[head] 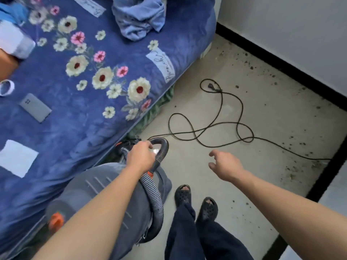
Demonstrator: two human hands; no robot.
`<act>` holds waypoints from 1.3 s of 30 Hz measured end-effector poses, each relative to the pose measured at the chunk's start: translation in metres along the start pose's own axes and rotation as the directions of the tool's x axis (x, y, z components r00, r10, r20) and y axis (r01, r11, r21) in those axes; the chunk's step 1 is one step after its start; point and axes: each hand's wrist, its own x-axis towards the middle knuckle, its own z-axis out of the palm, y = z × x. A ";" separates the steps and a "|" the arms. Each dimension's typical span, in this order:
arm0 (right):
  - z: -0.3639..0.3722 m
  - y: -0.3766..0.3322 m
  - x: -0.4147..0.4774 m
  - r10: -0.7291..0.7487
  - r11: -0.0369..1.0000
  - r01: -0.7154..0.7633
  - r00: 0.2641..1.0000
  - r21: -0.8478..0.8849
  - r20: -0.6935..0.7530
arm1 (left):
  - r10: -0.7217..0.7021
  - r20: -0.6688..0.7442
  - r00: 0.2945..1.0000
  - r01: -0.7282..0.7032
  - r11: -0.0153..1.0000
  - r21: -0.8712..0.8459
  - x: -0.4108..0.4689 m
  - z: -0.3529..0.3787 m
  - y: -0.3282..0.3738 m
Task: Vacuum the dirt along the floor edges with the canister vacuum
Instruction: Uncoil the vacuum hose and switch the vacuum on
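Note:
A grey canister vacuum (90,186) with an orange button stands on the floor beside the bed, under my left arm. My left hand (139,156) grips the curved black hose handle (161,151), from which the ribbed hose (154,194) loops down beside the canister. My right hand (224,164) hovers over the floor with fingers loosely spread, holding nothing. The black power cord (216,126) lies in loops on the pale floor, its plug (211,86) lying loose on the floor. Dark dirt specks (293,171) lie scattered along the black baseboard (281,66) at the right.
A bed with a blue flowered blanket (84,81) fills the left, with a phone (35,107), a tape roll (6,87) and a crumpled blue cloth (139,17) on it. My feet in dark sandals (195,199) stand near the canister. A white wall (300,34) runs along the right.

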 end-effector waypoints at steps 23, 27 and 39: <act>0.167 -0.209 -0.045 0.087 0.817 0.050 0.974 0.574 -0.209 | 0.051 -0.375 0.926 0.002 0.990 0.141 -0.154 0.046 -0.259; 0.162 -0.209 -0.078 0.141 0.777 0.090 0.940 0.624 -0.310 | 0.034 -0.320 0.947 0.009 0.991 0.133 -0.157 0.040 -0.257; 0.169 -0.190 -0.183 0.449 0.280 0.076 0.871 0.957 -0.201 | -0.536 -0.441 0.720 0.318 0.820 -0.477 -0.228 0.061 -0.295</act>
